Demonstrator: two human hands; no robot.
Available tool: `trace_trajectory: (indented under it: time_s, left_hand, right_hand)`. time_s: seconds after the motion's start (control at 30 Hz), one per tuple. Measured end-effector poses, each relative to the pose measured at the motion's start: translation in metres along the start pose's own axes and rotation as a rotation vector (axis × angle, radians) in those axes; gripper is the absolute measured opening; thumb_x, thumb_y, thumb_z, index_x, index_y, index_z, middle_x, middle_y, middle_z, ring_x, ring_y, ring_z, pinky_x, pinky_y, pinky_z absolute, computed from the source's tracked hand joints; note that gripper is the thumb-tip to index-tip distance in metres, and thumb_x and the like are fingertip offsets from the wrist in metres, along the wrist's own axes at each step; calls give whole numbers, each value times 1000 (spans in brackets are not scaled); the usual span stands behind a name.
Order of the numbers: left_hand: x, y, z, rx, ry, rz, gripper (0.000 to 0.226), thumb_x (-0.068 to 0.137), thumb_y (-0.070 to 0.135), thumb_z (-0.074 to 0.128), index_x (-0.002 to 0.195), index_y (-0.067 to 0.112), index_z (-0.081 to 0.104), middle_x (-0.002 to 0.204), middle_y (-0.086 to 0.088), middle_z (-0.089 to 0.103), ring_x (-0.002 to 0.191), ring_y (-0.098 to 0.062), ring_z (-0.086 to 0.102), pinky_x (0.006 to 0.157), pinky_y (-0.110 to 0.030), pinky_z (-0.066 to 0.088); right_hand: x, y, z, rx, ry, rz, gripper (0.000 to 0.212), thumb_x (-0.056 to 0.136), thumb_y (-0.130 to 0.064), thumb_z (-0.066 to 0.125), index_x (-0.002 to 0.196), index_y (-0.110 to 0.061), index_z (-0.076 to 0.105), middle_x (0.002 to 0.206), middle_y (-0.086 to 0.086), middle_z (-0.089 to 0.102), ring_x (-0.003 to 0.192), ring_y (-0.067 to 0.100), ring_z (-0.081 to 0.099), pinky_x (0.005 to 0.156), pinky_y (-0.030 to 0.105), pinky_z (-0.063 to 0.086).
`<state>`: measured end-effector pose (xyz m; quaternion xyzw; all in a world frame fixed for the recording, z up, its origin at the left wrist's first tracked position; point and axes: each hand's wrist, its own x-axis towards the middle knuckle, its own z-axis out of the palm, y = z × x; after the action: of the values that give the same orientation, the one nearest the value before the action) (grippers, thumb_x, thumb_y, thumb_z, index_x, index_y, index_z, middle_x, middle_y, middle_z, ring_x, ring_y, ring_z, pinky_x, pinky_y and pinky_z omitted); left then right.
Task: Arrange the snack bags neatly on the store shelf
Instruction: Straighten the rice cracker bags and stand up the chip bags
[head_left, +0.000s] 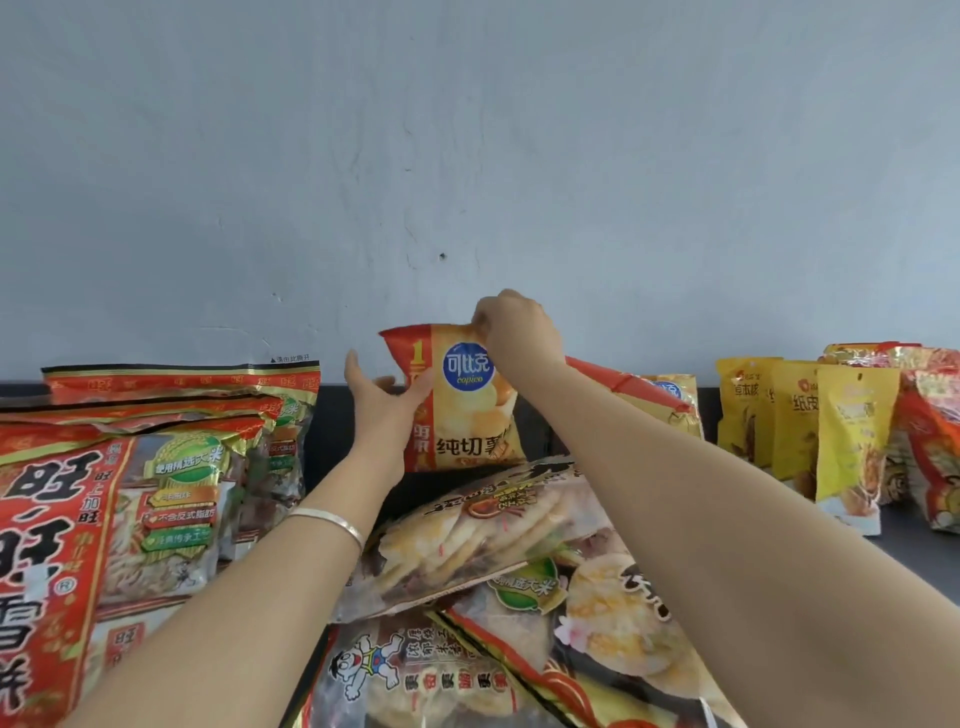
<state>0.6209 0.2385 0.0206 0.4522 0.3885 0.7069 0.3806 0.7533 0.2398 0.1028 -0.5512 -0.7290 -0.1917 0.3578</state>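
A yellow and orange chip bag (462, 410) with a blue round logo stands upright at the back middle of the dark shelf (914, 545). My right hand (519, 327) pinches its top right corner. My left hand (387, 402) grips its left edge, thumb on the front. A second bag of the same kind (660, 397) lies tilted behind my right forearm. Clear rice-cracker bags (483, 525) lie flat in a loose pile in front of the chip bag.
Big red rice-cracker bags (130, 483) stand in a row at the left. Small yellow nut pouches (821, 431) stand at the right, with red-orange bags (930, 441) beyond them. A pale grey wall (467, 156) rises behind the shelf.
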Motion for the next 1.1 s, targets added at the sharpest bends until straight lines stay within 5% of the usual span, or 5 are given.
trace_trajectory:
  time_s: [0.23,0.47,0.73,0.9,1.1]
  left_hand:
    - [-55,41,52,280,-124,254,79,79,31,73,142,27,26,135,3,48,112,-10,49,95,-34,44]
    - [-112,57,127,575,-139,368,122,39,86,63,139,45,7,138,9,46,127,-22,47,101,-58,39]
    - [-180,31,221,412,-253,381,118,59,39,85,148,26,10,142,2,41,128,-16,44,106,-47,40]
    - [-184,15,253,290,-152,340,102,68,36,82,144,30,15,136,6,47,118,-11,49,99,-33,43]
    - [-174,4,273,231,-259,134,102,77,44,71,146,41,-5,144,1,40,126,-23,47,101,-51,43]
  right_hand:
    - [-20,28,-76,316,272,43,29,94,-3,42,111,-10,65,111,10,60,105,29,54,75,39,53]
    - [-55,99,-147,433,363,72,27,97,-6,42,116,-8,62,119,10,57,113,27,51,71,29,49]
    - [-102,199,-173,672,353,178,20,96,-10,50,110,-10,64,130,5,41,122,25,43,77,22,52]
    - [-119,237,-177,853,221,443,75,93,-39,58,152,-21,15,156,11,19,135,30,38,106,41,39]
    - [-133,272,-139,1056,-152,346,107,79,-24,79,153,-25,2,137,-3,50,106,13,61,81,28,55]
